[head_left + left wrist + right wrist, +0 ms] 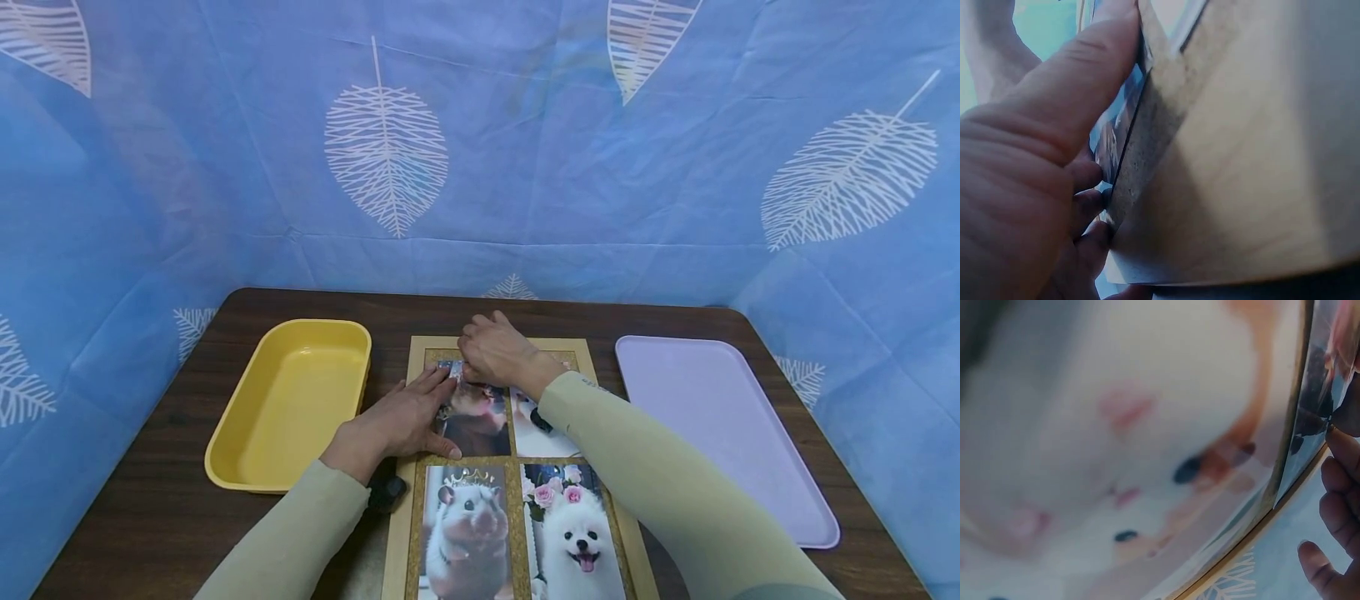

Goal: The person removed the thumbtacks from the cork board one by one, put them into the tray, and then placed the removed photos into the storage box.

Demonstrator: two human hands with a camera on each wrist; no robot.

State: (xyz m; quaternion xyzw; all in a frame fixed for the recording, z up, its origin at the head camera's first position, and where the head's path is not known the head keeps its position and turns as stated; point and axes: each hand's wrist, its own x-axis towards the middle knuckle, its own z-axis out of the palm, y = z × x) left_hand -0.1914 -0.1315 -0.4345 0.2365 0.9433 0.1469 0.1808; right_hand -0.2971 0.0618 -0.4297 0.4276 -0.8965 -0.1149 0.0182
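Observation:
A cork board in a light wooden frame (399,533) lies on the table with animal photos on it. My left hand (401,423) rests with fingers spread over the left side of the upper-left photo (478,429), its thumb near the lower edge. At that photo's top edge, my right hand (498,350) has curled fingers. In the right wrist view, thumb and forefinger of the right hand (1344,456) meet at the glossy photo's edge (1310,419); the exact pinch point is hidden. A white cat-like photo (1085,456) fills most of that view.
A yellow tray (288,408) stands left of the board, a flat lilac tray (720,425) to the right. Below the hands lie a hamster photo (467,533) and a white dog photo (573,533). A blue leaf-patterned cloth (525,167) hangs behind the dark table (112,517).

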